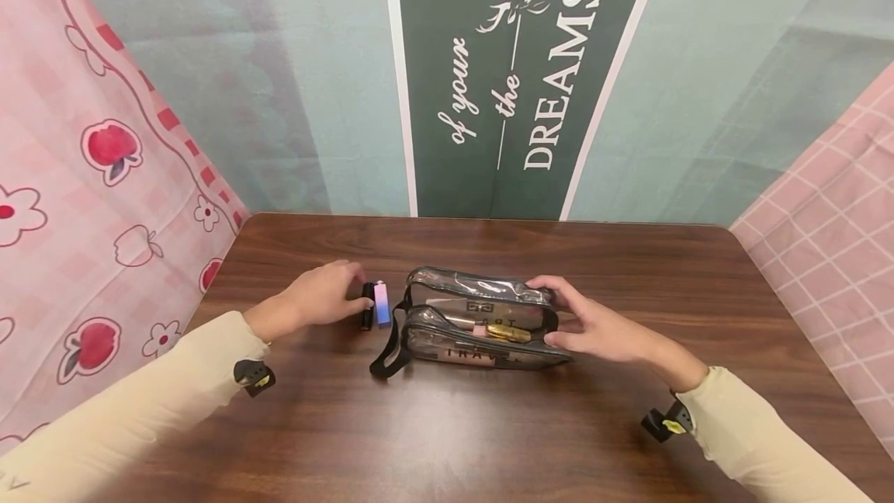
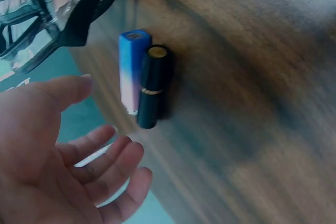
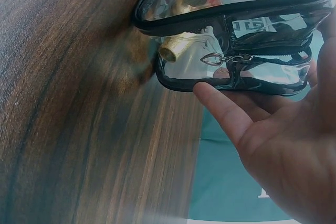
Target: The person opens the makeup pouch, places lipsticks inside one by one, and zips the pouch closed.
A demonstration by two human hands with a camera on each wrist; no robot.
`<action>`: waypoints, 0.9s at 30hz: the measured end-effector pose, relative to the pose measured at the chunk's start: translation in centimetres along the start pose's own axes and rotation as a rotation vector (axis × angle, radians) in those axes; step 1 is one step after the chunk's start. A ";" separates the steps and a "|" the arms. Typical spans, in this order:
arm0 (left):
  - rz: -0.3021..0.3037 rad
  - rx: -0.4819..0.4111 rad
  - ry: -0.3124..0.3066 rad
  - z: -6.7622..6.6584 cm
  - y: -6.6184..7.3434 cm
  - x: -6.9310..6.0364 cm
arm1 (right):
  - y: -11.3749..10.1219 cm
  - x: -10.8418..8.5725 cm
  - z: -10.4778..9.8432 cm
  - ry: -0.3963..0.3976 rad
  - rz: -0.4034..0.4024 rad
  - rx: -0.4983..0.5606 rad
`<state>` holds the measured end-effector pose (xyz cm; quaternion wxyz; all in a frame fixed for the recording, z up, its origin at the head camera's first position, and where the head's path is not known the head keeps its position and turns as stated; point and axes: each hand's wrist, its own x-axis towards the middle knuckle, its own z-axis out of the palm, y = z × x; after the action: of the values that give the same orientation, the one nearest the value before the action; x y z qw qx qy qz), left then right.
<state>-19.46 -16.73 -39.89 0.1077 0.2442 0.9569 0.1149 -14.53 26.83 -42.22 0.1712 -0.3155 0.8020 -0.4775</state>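
Note:
My left hand hovers beside a black lipstick, its fingers loosely bent; the left wrist view shows a gap between them. Close against the black lipstick stands or lies a pink-to-blue lipstick tube; which, I cannot tell. To their right is a clear zippered cosmetic bag with black trim and lettering, its top unzipped. A gold tube and other small cosmetics are inside. At the bag's right end, my right hand holds it, thumb on the near edge and fingers at the far edge.
All of it is on a brown wood-grain table. A black strap loop sticks out from the bag's left end. Behind the table hangs a green cloth with printed words, and pink patterned cloths hang at both sides.

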 end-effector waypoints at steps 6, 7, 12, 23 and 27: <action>-0.102 -0.030 -0.075 1.1 -0.6 0.6 | -0.1 0.2 -0.2 -0.002 0.003 0.008; -0.114 -0.038 -0.084 1.3 -0.6 0.7 | -0.1 0.2 -0.2 -0.003 0.003 0.008; -0.118 -0.055 -0.090 2.0 -0.7 1.4 | -0.3 0.4 -0.4 -0.003 0.008 0.006; -0.103 -0.060 -0.053 2.1 -0.7 2.0 | -0.4 0.8 -0.7 -0.007 0.013 0.014; -0.086 -0.056 -0.026 2.2 -1.0 2.1 | -0.6 0.9 -0.8 -0.009 0.025 0.019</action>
<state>-21.18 -16.19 -42.55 0.1319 0.2014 0.9613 0.1339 -15.48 26.59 -41.31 0.1836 -0.3060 0.8004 -0.4817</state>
